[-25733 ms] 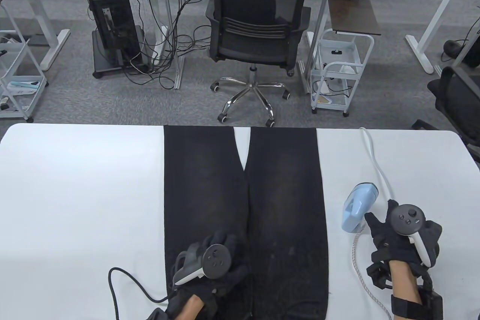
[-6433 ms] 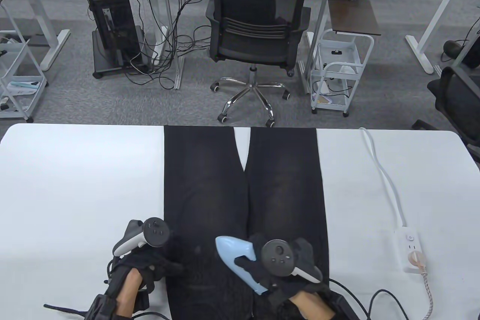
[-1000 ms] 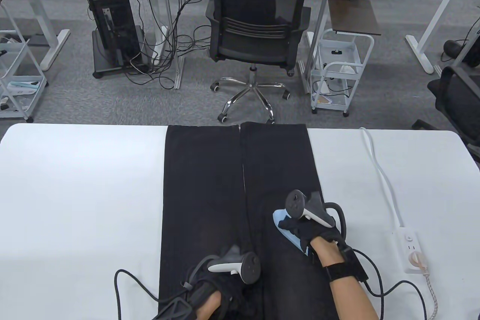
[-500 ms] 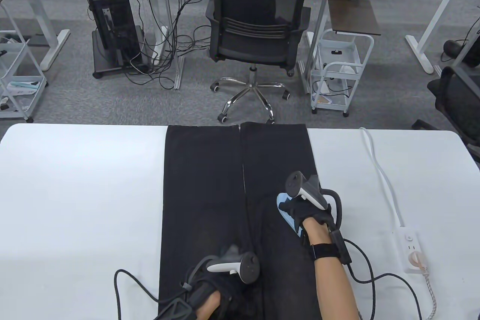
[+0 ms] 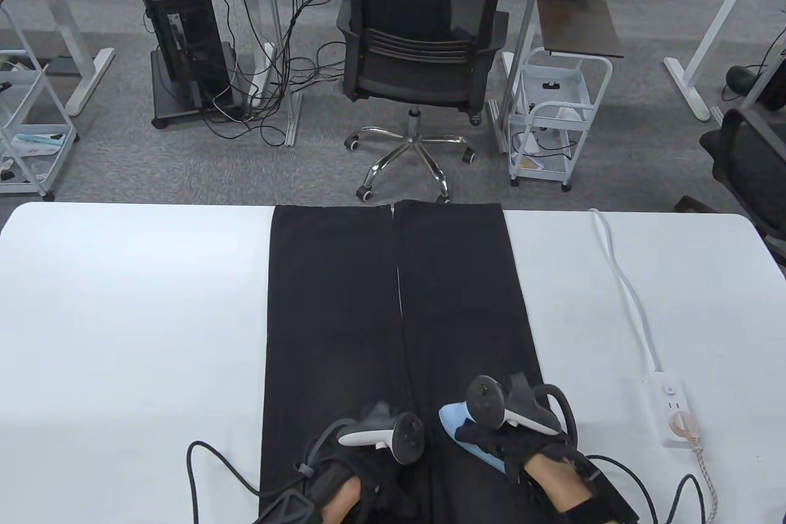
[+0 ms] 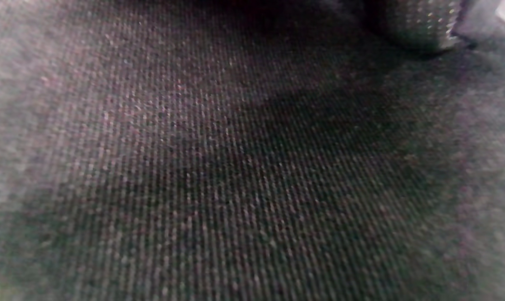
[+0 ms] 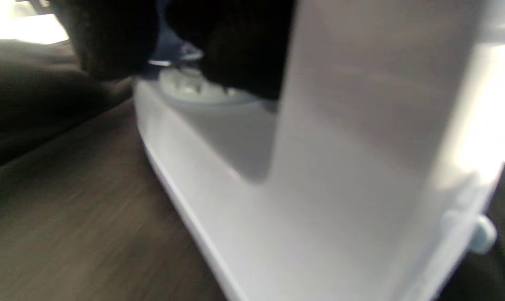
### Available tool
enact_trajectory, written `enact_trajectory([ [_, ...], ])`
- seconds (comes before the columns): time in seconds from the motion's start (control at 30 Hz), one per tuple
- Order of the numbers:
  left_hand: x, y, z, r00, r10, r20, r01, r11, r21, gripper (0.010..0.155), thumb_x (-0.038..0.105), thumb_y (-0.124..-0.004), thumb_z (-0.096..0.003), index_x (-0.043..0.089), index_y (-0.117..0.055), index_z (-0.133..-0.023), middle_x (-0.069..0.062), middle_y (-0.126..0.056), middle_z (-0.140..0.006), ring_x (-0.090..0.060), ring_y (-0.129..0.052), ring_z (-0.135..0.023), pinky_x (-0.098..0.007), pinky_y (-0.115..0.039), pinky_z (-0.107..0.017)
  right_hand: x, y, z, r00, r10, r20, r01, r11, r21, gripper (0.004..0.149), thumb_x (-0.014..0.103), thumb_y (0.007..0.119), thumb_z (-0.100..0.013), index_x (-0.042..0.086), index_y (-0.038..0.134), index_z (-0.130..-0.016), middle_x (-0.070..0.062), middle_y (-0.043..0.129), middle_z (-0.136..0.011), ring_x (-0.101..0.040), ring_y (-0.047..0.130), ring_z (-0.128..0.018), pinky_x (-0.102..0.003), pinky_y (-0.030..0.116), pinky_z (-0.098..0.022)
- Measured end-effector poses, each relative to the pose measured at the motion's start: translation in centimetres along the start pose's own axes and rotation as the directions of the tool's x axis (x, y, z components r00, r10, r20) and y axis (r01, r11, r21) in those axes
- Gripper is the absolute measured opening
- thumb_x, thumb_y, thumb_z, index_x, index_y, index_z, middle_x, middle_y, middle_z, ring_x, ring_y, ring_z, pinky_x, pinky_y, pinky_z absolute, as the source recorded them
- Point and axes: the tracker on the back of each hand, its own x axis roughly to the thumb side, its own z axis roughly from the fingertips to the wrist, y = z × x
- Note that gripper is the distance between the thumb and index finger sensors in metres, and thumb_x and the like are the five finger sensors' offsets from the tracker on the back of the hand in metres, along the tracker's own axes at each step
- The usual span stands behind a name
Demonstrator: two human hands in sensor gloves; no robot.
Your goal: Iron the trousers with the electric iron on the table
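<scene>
While the iron [image 5: 470, 435] sits on the near end of the right leg of the trousers [image 5: 393, 327], which lie flat along the middle of the surface [image 5: 123, 315], long even strokes along the leg seem best, never pausing. The right hand [image 5: 516, 438] grips the iron's handle. The left hand [image 5: 362, 462] presses the cloth near the waist; how far its fingers spread I cannot tell.

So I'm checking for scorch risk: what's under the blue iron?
The iron, gripped by the right hand, sits on the black trousers, right leg. Its soleplate and the fabric beneath are covered.
</scene>
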Motion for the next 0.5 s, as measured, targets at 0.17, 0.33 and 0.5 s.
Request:
enact_trajectory([
  [0.17,0.0,0.0,0.0,1.0,-0.003,0.0,0.003,1.0,0.0,0.116,0.068,-0.072,-0.0445,0.023,0.018,-0.104,-0.025,0.032,-0.1,-0.066,0.025,-0.085,-0.085,-0.006,-0.057,1.2,1.1,3.4,0.997,0.026,0.068,-0.027,1.0,0.011,0.058,0.058,0.079,-0.048,0.01,0.069,-0.079,0.008,0.089,-0.045,-0.007,0.097,-0.028,-0.037,0.089,-0.029],
  [0.33,0.1,0.1,-0.1,1.0,-0.009,0.0,0.009,1.0,0.0,0.116,0.067,-0.072,-0.0445,0.023,0.017,-0.104,-0.026,0.032,-0.101,-0.068,0.024,-0.085,-0.086,-0.007,-0.057,1.0,1.1,3.4,0.997,0.016,0.076,-0.016,1.0,0.001,0.058,0.059,0.079,-0.048,0.01,0.071,-0.078,0.008,0.09,-0.044,-0.007,0.097,-0.028,-0.038,0.09,-0.028],
  [0.5,0.2,0.1,-0.1,1.0,-0.015,-0.001,0.015,1.0,0.001,0.116,0.067,-0.073,-0.0445,0.022,0.017,-0.105,-0.026,0.031,-0.101,-0.069,0.023,-0.085,-0.086,-0.008,-0.057,-0.3,-0.1,-0.2,1.0,0.004,-0.005,-0.004,1.0,-0.03,0.058,0.059,0.079,-0.048,0.01,0.071,-0.078,0.008,0.09,-0.044,-0.007,0.097,-0.027,-0.038,0.09,-0.027],
])
